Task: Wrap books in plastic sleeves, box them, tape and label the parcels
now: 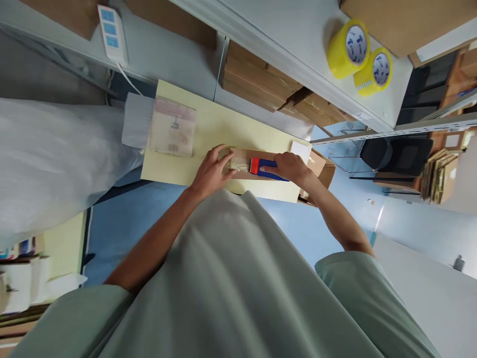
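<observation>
One box (243, 156) on the table (214, 114), which we are apparently taping: left hand (210, 172), fingers spread at its end; right hand (292, 167), fingers wrapped round the dispenser (267, 168); next move likely needing steady pressure.

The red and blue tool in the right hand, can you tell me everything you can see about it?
The red and blue tool looks like hard plastic: a chunky blue body with a bright red end. It is held lengthwise over a brown cardboard box, red end toward the left hand. The right hand grips the blue body, thumb along it, hiding part of it.
</observation>
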A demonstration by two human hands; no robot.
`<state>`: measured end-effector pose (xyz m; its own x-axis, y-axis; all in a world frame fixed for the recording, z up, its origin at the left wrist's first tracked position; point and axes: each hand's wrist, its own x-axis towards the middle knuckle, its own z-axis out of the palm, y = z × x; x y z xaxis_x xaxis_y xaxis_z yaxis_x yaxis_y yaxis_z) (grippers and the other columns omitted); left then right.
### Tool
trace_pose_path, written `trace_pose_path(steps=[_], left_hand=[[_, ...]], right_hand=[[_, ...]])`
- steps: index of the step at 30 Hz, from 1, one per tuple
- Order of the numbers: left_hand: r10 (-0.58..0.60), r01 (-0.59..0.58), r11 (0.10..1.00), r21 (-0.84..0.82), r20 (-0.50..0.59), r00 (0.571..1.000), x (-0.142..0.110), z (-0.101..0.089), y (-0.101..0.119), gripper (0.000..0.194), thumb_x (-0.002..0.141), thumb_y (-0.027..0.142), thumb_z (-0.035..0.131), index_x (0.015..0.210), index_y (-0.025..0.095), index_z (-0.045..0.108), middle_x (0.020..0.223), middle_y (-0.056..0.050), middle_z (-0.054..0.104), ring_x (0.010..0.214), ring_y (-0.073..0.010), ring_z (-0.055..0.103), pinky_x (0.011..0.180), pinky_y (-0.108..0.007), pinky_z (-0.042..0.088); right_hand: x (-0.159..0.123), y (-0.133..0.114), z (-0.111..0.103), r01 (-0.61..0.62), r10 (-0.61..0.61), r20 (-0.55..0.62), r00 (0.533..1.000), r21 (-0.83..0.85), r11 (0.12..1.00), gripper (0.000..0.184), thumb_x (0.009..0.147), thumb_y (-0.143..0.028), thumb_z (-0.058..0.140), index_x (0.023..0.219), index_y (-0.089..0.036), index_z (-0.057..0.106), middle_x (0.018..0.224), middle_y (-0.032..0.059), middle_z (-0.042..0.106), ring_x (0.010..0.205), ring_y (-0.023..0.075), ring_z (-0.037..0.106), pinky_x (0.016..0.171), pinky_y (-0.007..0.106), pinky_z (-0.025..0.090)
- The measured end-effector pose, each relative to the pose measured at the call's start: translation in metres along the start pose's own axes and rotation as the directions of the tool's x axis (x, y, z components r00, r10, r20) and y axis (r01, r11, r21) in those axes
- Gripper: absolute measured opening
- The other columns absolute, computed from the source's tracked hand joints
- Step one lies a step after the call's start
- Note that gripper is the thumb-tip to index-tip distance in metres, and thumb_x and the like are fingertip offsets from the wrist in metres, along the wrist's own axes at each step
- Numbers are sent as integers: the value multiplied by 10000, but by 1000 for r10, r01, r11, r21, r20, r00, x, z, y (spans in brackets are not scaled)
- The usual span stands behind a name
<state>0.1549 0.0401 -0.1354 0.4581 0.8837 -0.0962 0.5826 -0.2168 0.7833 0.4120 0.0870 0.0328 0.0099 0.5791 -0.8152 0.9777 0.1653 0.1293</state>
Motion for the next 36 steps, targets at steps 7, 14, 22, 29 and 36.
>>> trace_pose_path(steps=[7, 14, 22, 29, 36], left_hand=[[95, -147, 960, 240, 217, 972, 17, 28, 42, 1291, 895, 426, 899, 1874, 114, 117, 1932, -275, 130, 1806, -507, 54, 1443, -754, 55], [27, -162, 914, 373, 341, 940, 28, 55, 28, 1197, 886, 269, 819, 1852, 28, 155, 1832, -371, 331, 1762, -531, 250, 1430, -750, 171], [-45, -92, 910, 404, 319, 947, 32, 74, 17, 1176, 876, 299, 842, 1836, 24, 221, 1863, -382, 254, 1787, -520, 168, 1426, -729, 169], [-87, -47, 903, 427, 289, 953, 31, 77, 26, 1175, 909, 418, 843, 1840, 61, 222, 1873, -378, 225, 1786, -516, 182, 1407, -748, 184], [-101, -71, 874, 480, 322, 941, 29, 80, 25, 1160, 951, 417, 826, 1846, 52, 183, 1871, -399, 199, 1780, -541, 172, 1374, -774, 220]], right_hand=[[2, 16, 12, 71, -69, -25, 997, 69, 995, 726, 1165, -718, 495, 1509, -117, 711, 1366, 282, 806, 1296, 407, 774, 949, 385, 571], [19, 32, 53, 108, -103, -58, 993, 103, 989, 712, 1155, -711, 526, 1434, -92, 739, 1396, 307, 782, 1245, 390, 787, 947, 391, 586], [38, 32, 77, 145, -133, -76, 988, 174, 974, 673, 1172, -671, 508, 1384, -91, 776, 1411, 323, 767, 1276, 396, 774, 971, 402, 615], [35, 51, 64, 191, -182, -57, 982, 236, 953, 675, 1144, -721, 539, 1412, -148, 775, 1413, 267, 788, 1273, 385, 774, 974, 384, 591], [14, 134, 56, 148, -154, 16, 988, 190, 971, 843, 1074, -860, 551, 1322, -94, 798, 1120, 256, 842, 1035, 371, 819, 870, 380, 567]])
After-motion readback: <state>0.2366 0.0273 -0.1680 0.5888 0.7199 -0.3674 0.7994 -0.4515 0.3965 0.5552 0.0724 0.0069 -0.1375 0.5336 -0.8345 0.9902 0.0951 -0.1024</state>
